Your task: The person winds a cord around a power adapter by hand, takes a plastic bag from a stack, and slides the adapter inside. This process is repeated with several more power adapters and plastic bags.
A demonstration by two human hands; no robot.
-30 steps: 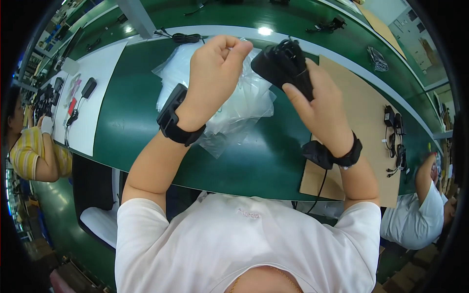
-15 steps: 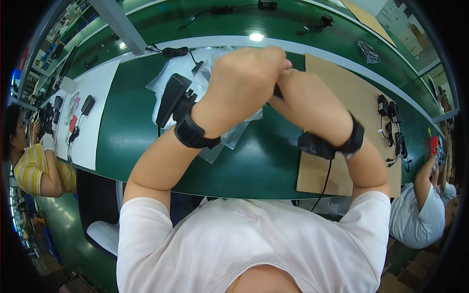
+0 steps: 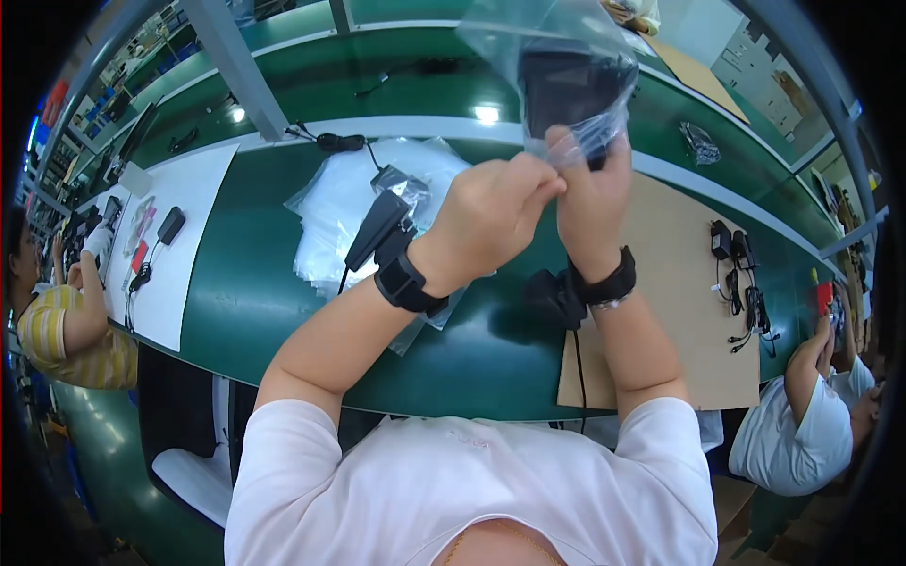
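A clear plastic bag (image 3: 491, 36) with a black boxy item, which looks like a power adapter (image 3: 566, 85), is held up in front of me. The fingers of my right hand (image 3: 595, 203) wrap round its lower end. Beside them my left hand (image 3: 495, 212) is closed in a pinch at the bag's lower edge. Below and left of my hands, a pile of clear plastic bags (image 3: 326, 222) lies on the green table (image 3: 245, 283). On that pile is a bagged black adapter (image 3: 401, 184), its cable (image 3: 340, 142) coiled at the far edge.
On the right, several black adapters with cables (image 3: 731, 264) lie on a brown cardboard sheet (image 3: 651, 349). A white sheet (image 3: 193, 236) at left bears another adapter (image 3: 172, 224). A bagged item (image 3: 698, 141) rests on the far bench. Co-workers sit at left (image 3: 80, 321) and right (image 3: 793, 434).
My hands have turned and come apart a little. The bagged black item, mostly hidden between them before, is now raised in my right hand. My left hand has shifted lower.
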